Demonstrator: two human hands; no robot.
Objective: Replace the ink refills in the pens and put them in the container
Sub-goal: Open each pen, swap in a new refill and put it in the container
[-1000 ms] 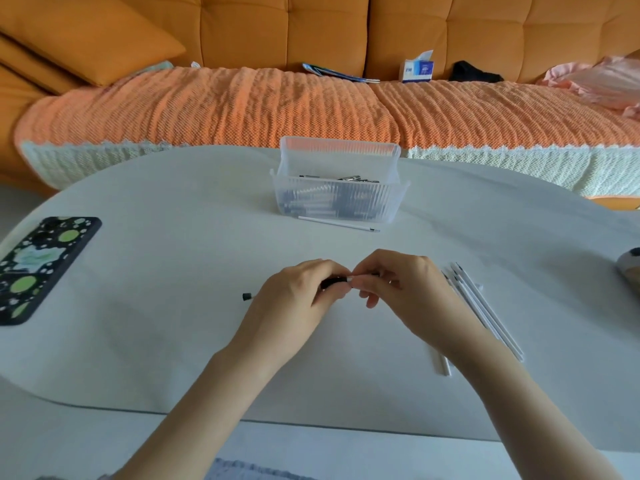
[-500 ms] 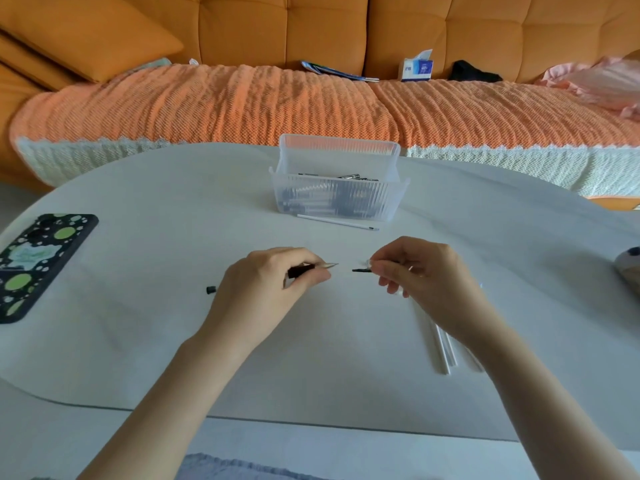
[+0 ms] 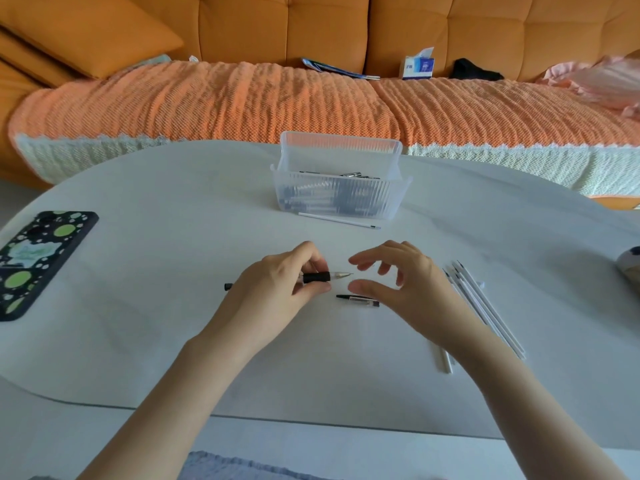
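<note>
A: Left hand [image 3: 273, 292]?
B: Pinching a thin black-and-clear plastic pen [image 3: 317, 277] – low over the white table [image 3: 166, 271].
A: Right hand [image 3: 398, 282]?
B: Fingers loose, holding nothing, beside the pen tip.
A: Any words?
B: Blue letters on the white tissue box [image 3: 418, 67] – too blurry.

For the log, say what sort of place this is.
Likely a home living room: an orange sofa with a knitted throw, a tissue box on it, and a white table in front.
</note>
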